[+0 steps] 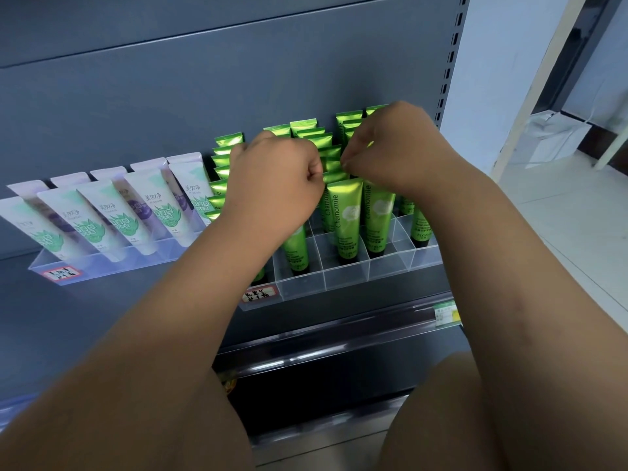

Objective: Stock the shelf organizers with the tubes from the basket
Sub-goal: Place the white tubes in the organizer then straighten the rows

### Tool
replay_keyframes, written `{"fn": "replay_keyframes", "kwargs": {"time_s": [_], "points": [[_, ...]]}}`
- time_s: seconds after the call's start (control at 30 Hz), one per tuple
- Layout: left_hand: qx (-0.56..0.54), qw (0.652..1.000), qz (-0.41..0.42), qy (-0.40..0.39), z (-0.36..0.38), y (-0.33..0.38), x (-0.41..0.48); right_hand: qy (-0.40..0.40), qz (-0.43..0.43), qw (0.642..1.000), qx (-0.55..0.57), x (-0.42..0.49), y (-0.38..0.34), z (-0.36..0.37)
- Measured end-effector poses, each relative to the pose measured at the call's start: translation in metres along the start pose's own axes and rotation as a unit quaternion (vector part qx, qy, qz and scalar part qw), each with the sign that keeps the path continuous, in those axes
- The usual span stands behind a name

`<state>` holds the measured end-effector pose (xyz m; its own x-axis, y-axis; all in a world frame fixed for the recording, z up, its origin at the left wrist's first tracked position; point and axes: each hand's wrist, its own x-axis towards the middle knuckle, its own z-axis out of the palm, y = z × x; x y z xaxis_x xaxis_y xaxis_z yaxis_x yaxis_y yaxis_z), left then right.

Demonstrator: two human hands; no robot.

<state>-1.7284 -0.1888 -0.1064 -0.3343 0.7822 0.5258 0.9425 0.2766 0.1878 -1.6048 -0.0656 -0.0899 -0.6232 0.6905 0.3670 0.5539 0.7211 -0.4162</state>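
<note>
Rows of green Chamomile tubes (345,215) stand cap-down in a clear gridded organizer (343,283) on the grey shelf. Several of its front cells hold nothing. My left hand (275,178) is a closed fist over the organizer's left-middle columns. It hides the tube tops there, and a green tube (295,248) shows below my wrist. Anything inside the fist is hidden. My right hand (390,147) is just to its right, fingertips pinched on the crimped top of a green tube in the middle rows.
A slanted clear holder (102,266) to the left carries white tubes (149,212) with green and purple prints. The slotted shelf upright (452,62) bounds the right side, with tiled floor beyond. A price rail (339,338) runs below. My knees (475,419) are under the shelf edge.
</note>
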Motion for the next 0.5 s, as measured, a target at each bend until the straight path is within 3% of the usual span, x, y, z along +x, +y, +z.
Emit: {"fn": "replay_keyframes", "kwargs": {"time_s": [0.5], "points": [[-0.005,1.0,0.001,0.002,0.0033,0.0009,0.001,-0.012,-0.031,0.999,0.002,-0.0081,0.0025,-0.0055]]}}
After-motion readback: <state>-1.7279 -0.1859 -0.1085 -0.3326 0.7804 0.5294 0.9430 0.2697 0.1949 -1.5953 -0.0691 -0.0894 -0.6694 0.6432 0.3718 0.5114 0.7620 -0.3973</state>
